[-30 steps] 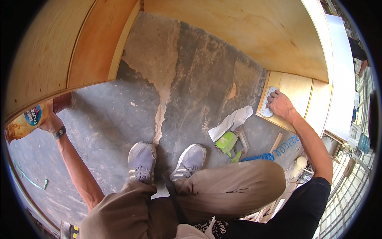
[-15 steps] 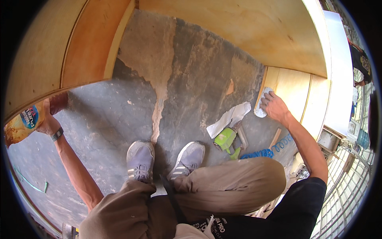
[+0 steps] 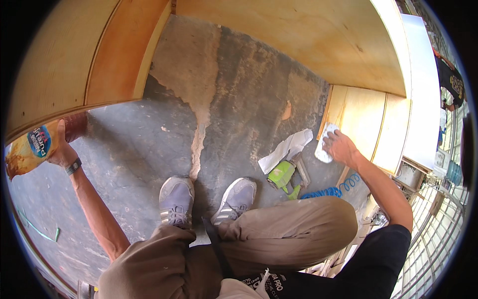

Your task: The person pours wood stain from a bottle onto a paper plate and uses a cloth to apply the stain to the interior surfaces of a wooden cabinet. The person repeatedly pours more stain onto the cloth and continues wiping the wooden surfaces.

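Observation:
At the far left, my left hand is closed around a plastic bottle with a blue label and brown stains. A dark reddish cylindrical thing shows just beyond the fingers. My right hand grips a whitish oblong pad, whose exact kind I cannot make out. The pad is beside the near end of the pale wooden panel on the right; whether it touches the wood is unclear.
A green tool, its blue coiled hose and a white sheet lie on the floor near my shoes. Wooden boards stand left and ahead. Another person is at the far right.
My right hand has drawn the pad a little toward me, along the panel's edge. The left hand and bottle stay nearly in place.

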Available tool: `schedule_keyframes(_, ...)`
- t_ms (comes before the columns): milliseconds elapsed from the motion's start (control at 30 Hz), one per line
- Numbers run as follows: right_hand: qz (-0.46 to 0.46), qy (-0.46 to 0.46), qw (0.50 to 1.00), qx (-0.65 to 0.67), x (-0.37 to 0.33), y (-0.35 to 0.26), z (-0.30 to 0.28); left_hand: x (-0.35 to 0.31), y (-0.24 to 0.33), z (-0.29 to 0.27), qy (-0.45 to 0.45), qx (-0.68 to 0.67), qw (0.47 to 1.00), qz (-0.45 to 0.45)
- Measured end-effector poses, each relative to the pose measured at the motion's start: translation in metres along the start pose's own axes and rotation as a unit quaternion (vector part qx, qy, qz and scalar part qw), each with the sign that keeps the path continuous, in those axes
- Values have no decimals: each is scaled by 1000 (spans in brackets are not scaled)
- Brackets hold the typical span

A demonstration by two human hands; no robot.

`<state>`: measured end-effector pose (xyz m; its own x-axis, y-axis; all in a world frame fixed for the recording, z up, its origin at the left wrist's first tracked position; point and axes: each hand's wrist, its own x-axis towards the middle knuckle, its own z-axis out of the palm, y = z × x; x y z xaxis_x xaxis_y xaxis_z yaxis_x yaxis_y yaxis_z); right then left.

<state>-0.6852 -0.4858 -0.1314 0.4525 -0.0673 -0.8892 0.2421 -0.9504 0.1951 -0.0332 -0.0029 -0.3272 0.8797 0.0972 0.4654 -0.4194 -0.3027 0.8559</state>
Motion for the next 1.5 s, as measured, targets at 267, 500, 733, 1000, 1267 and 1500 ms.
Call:
schedule_keyframes(267, 16, 114, 992, -54, 34, 31, -71, 3, 7, -10, 7, 5, 1000, 8)
schedule_keyframes(500, 34, -5, 998, -50, 52, 71, -17, 5, 5, -3, 2, 0, 1000, 16)
schedule_keyframes(733, 16, -25, 998, -53, 38, 51, -33, 9, 9, -11, 9, 3, 1000, 18)
schedule_keyframes(1000, 9, -27, 998, -49, 29, 47, -87, 6, 3, -5, 7, 4, 1000, 8)
schedule_keyframes(1267, 67, 40, 996, -45, 46, 87, -31, -2, 5, 2, 6, -20, 1000, 6)
schedule_keyframes(1500, 170, -20, 984, -56, 60, 101, -77, 7, 21, 0, 6, 0, 999, 51)
